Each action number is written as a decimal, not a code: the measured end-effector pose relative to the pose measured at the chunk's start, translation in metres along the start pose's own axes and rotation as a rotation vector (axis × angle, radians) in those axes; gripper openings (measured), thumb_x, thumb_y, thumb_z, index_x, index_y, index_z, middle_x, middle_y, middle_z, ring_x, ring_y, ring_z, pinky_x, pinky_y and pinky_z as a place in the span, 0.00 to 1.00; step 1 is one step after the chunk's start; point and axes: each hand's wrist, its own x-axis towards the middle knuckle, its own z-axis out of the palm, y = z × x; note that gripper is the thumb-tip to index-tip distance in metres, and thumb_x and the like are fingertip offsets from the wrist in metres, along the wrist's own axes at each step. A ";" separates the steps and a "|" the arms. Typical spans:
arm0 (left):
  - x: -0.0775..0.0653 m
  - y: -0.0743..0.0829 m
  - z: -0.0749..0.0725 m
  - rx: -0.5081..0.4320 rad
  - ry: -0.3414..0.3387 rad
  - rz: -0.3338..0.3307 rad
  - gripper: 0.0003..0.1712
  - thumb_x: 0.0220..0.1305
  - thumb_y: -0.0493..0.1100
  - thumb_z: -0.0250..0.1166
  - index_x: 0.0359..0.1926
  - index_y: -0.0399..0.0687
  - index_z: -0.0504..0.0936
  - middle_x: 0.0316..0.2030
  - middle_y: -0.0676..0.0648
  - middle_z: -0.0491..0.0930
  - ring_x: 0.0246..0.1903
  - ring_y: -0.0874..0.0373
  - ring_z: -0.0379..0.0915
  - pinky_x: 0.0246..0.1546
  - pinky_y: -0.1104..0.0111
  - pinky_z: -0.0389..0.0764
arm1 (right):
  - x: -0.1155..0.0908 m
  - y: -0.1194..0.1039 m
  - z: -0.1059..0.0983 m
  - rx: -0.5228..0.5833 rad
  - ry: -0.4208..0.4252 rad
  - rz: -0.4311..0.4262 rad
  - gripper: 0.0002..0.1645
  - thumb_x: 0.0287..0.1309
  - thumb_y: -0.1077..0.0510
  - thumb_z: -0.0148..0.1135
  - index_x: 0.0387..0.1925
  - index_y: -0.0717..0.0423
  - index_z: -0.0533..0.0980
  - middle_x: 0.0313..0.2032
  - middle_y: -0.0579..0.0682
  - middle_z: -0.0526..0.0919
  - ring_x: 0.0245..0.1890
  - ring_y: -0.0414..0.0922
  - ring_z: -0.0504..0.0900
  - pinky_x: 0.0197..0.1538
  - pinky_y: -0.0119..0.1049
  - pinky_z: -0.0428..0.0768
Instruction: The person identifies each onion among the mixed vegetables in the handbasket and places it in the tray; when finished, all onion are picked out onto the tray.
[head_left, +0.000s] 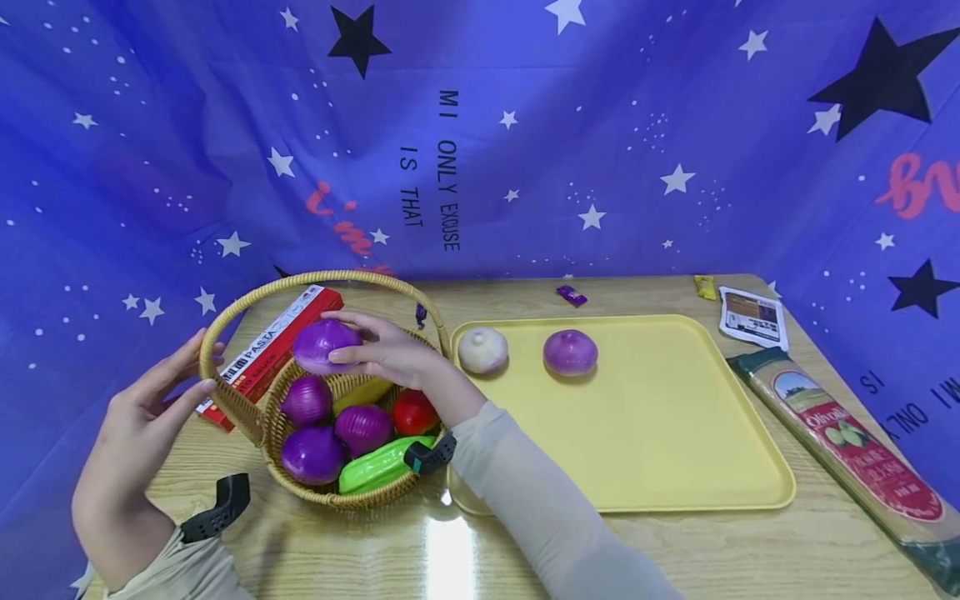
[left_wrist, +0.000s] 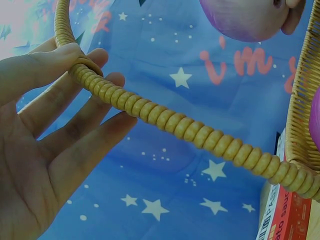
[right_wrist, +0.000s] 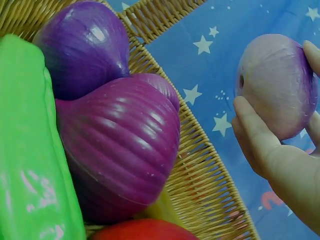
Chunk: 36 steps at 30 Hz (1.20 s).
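Note:
My left hand [head_left: 131, 454] holds the wicker basket's handle [head_left: 322, 281] on its left side, thumb on one side and fingers on the other. Over the basket [head_left: 330, 500], my right hand [head_left: 397, 354] grips a purple onion [head_left: 318, 346]; its pale underside shows in the right wrist view. Beneath it in the basket lie several purple onions [head_left: 313, 456], a ridged green vegetable [head_left: 382, 467], a red tomato-like piece [head_left: 414, 413] and a partly hidden yellow piece [head_left: 363, 393]. On the yellow tray [head_left: 660, 417] sit a whitish bulb [head_left: 483, 349] and another purple onion [head_left: 570, 352].
A red pasta box [head_left: 273, 350] lies behind the basket. Right of the tray are a long pasta packet [head_left: 847, 442] and a white packet [head_left: 753, 317]. Small purple [head_left: 572, 295] and yellow [head_left: 705, 287] wrapped pieces lie at the back edge, before a blue star-print cloth [head_left: 510, 167].

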 end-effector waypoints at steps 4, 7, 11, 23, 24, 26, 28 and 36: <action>0.000 0.000 0.000 -0.010 0.000 -0.006 0.32 0.64 0.28 0.55 0.68 0.45 0.64 0.50 0.69 0.77 0.49 0.79 0.73 0.46 0.90 0.73 | -0.006 -0.003 0.005 -0.267 -0.022 -0.039 0.37 0.55 0.63 0.65 0.65 0.40 0.67 0.60 0.45 0.69 0.52 0.42 0.77 0.55 0.36 0.80; -0.001 0.000 0.000 -0.046 -0.005 -0.009 0.32 0.64 0.27 0.55 0.68 0.44 0.64 0.50 0.68 0.78 0.49 0.78 0.73 0.46 0.90 0.73 | -0.011 -0.006 0.005 -0.502 -0.034 -0.088 0.38 0.52 0.58 0.69 0.65 0.37 0.67 0.60 0.45 0.71 0.51 0.39 0.78 0.53 0.31 0.79; -0.001 0.000 0.000 -0.087 -0.014 -0.014 0.32 0.64 0.27 0.55 0.68 0.43 0.63 0.51 0.67 0.78 0.49 0.77 0.73 0.46 0.90 0.73 | -0.019 -0.010 0.005 -0.718 -0.061 -0.138 0.40 0.51 0.53 0.70 0.65 0.35 0.65 0.60 0.45 0.73 0.51 0.37 0.77 0.53 0.28 0.78; -0.001 -0.001 0.002 -0.063 0.011 -0.011 0.32 0.63 0.26 0.55 0.68 0.43 0.64 0.52 0.67 0.77 0.51 0.76 0.72 0.45 0.91 0.72 | -0.050 -0.026 0.005 -0.991 -0.129 -0.223 0.41 0.51 0.48 0.69 0.66 0.36 0.64 0.65 0.43 0.67 0.60 0.37 0.70 0.57 0.26 0.74; -0.001 0.000 0.003 -0.052 0.014 -0.007 0.32 0.63 0.26 0.54 0.68 0.43 0.64 0.52 0.67 0.77 0.51 0.76 0.71 0.45 0.91 0.72 | -0.053 -0.027 0.005 -0.992 -0.139 -0.228 0.40 0.51 0.48 0.69 0.66 0.37 0.64 0.65 0.43 0.67 0.60 0.37 0.69 0.58 0.25 0.73; -0.003 0.000 0.003 -0.034 0.029 -0.009 0.31 0.63 0.26 0.54 0.68 0.43 0.64 0.52 0.68 0.77 0.51 0.76 0.71 0.44 0.92 0.72 | -0.059 -0.030 0.008 -0.987 -0.170 -0.237 0.40 0.52 0.49 0.69 0.66 0.39 0.65 0.65 0.42 0.67 0.62 0.35 0.68 0.60 0.24 0.72; -0.005 0.001 0.002 -0.001 0.036 -0.010 0.31 0.64 0.27 0.54 0.68 0.43 0.64 0.52 0.69 0.76 0.51 0.77 0.70 0.45 0.92 0.72 | -0.063 -0.031 0.009 -0.988 -0.193 -0.258 0.40 0.52 0.50 0.69 0.66 0.41 0.65 0.65 0.43 0.68 0.63 0.35 0.67 0.62 0.24 0.70; -0.004 0.005 0.006 0.045 0.019 -0.014 0.32 0.65 0.28 0.54 0.69 0.47 0.63 0.55 0.71 0.74 0.51 0.78 0.68 0.44 0.93 0.70 | -0.089 -0.037 0.000 -1.020 -0.227 -0.294 0.40 0.52 0.51 0.69 0.66 0.44 0.65 0.64 0.45 0.69 0.64 0.38 0.66 0.64 0.26 0.68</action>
